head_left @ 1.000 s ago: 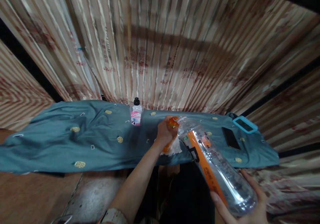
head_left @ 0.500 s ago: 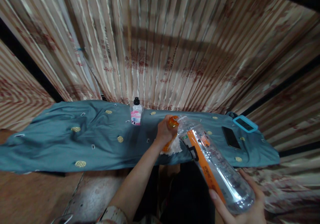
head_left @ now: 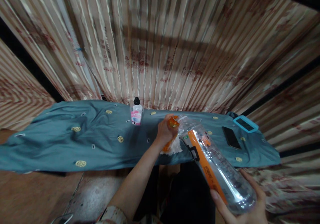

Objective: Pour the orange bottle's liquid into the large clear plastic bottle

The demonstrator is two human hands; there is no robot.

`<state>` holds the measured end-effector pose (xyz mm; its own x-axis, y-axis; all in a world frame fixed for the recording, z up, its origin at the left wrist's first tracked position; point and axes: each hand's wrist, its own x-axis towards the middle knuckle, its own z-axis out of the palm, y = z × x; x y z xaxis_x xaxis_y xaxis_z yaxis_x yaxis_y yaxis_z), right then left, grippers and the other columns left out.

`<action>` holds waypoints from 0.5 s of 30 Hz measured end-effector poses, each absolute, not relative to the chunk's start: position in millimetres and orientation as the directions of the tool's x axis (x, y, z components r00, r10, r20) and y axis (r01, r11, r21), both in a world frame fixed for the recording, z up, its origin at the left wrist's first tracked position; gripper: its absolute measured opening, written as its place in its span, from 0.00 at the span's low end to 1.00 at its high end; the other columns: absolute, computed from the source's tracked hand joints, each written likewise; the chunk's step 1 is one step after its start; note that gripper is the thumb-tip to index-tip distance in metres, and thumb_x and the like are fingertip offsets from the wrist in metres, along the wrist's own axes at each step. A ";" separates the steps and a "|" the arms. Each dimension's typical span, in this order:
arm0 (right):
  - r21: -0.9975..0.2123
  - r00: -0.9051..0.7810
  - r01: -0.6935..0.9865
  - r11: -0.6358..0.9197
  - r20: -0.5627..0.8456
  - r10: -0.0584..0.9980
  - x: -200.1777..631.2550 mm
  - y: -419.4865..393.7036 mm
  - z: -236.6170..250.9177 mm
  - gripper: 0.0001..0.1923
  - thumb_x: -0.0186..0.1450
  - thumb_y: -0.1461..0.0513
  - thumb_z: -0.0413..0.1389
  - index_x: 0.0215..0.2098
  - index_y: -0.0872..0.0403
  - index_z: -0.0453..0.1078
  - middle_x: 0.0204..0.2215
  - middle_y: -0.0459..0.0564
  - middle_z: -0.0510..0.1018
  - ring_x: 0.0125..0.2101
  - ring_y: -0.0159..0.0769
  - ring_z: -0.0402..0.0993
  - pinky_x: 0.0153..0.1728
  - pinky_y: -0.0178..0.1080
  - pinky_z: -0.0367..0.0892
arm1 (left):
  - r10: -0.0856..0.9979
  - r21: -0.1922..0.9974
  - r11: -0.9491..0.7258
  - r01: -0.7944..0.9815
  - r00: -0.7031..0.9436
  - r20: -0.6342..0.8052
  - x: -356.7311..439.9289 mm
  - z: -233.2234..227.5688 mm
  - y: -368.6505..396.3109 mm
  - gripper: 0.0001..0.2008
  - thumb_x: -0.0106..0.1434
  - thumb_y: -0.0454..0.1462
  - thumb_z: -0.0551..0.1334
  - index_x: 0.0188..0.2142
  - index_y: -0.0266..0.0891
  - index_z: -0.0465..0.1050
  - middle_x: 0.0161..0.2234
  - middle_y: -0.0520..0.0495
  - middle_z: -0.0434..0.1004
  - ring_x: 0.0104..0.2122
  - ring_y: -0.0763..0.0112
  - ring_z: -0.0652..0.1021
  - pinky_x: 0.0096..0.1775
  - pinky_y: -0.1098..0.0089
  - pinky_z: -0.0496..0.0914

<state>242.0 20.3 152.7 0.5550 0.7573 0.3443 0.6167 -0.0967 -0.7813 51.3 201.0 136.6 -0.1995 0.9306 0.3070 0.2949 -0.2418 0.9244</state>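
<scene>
Here, a large clear plastic bottle (head_left: 215, 169) with an orange label strip lies tilted across the lower right of the view, its neck pointing up and away toward the blue cloth (head_left: 75, 140). The right hand (head_left: 240, 205) cups the bottle's base from below, fingers wrapped round the wide end. At the neck, the left hand (head_left: 163, 130) is closed over an orange object (head_left: 172, 122) — whether cap or small container cannot be told — pressed right against the bottle's mouth. Just under that hand a crumpled white tissue (head_left: 175, 146) rests on the cloth.

Farther back on the cloth stands a small bottle (head_left: 136, 112) with a pink label and black cap, upright. To the right lie a dark phone (head_left: 231, 138) and, beyond it near the cloth's end, a blue-framed device (head_left: 245, 124). Behind everything hangs a striped curtain (head_left: 160, 44) — pale with reddish print.
</scene>
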 end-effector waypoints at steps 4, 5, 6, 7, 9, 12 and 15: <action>-0.777 0.549 0.623 -0.096 0.346 0.761 241.8 20.3 156.3 0.63 0.39 0.32 0.61 0.63 0.58 0.58 0.56 0.65 0.69 0.56 0.66 0.66 0.58 0.63 0.57 | 0.939 0.919 -0.234 0.318 -0.171 0.298 51.0 139.1 198.9 0.17 0.52 0.33 0.69 0.43 0.40 0.75 0.39 0.47 0.84 0.40 0.63 0.82 0.45 0.66 0.74; -0.777 0.543 0.623 -0.090 0.346 0.765 242.2 20.1 156.8 0.62 0.39 0.33 0.62 0.63 0.58 0.58 0.56 0.66 0.69 0.56 0.66 0.66 0.58 0.63 0.57 | 0.941 0.918 -0.234 0.319 -0.164 0.297 50.9 139.9 198.4 0.17 0.52 0.33 0.69 0.43 0.40 0.75 0.39 0.47 0.84 0.40 0.63 0.82 0.45 0.66 0.74; -0.779 0.540 0.621 -0.088 0.344 0.768 242.4 19.9 157.3 0.62 0.39 0.33 0.62 0.63 0.58 0.58 0.56 0.65 0.69 0.56 0.66 0.66 0.58 0.63 0.58 | 0.943 0.918 -0.234 0.321 -0.155 0.295 50.9 140.8 198.2 0.17 0.52 0.33 0.69 0.44 0.40 0.75 0.40 0.47 0.84 0.41 0.62 0.82 0.46 0.66 0.74; -0.781 0.543 0.618 -0.091 0.340 0.767 242.4 19.7 157.8 0.62 0.39 0.33 0.63 0.63 0.57 0.58 0.56 0.65 0.69 0.55 0.66 0.66 0.58 0.63 0.58 | 0.945 0.917 -0.232 0.324 -0.148 0.291 50.8 141.5 198.1 0.18 0.52 0.33 0.69 0.44 0.40 0.75 0.40 0.46 0.84 0.41 0.62 0.82 0.46 0.66 0.74; -0.784 0.556 0.612 -0.107 0.330 0.763 241.4 19.2 159.0 0.62 0.40 0.33 0.62 0.64 0.56 0.58 0.56 0.64 0.69 0.56 0.65 0.66 0.57 0.62 0.58 | 0.949 0.916 -0.223 0.334 -0.140 0.282 50.8 142.4 198.3 0.18 0.53 0.34 0.69 0.45 0.39 0.75 0.41 0.45 0.84 0.41 0.62 0.82 0.46 0.66 0.73; -0.781 0.557 0.613 -0.121 0.318 0.768 239.8 18.9 160.8 0.62 0.40 0.32 0.61 0.64 0.56 0.58 0.57 0.64 0.69 0.56 0.65 0.66 0.57 0.62 0.58 | 0.950 0.909 -0.221 0.354 -0.134 0.283 51.1 141.2 199.6 0.17 0.53 0.34 0.69 0.45 0.39 0.76 0.40 0.46 0.84 0.41 0.62 0.82 0.46 0.67 0.73; -0.764 0.538 0.635 -0.113 0.332 0.775 239.5 18.9 161.7 0.62 0.41 0.31 0.60 0.64 0.56 0.57 0.59 0.64 0.67 0.58 0.65 0.65 0.59 0.62 0.57 | 0.944 0.900 -0.245 0.360 -0.121 0.306 51.8 137.5 201.3 0.16 0.54 0.34 0.69 0.43 0.40 0.77 0.39 0.48 0.84 0.40 0.64 0.82 0.45 0.68 0.74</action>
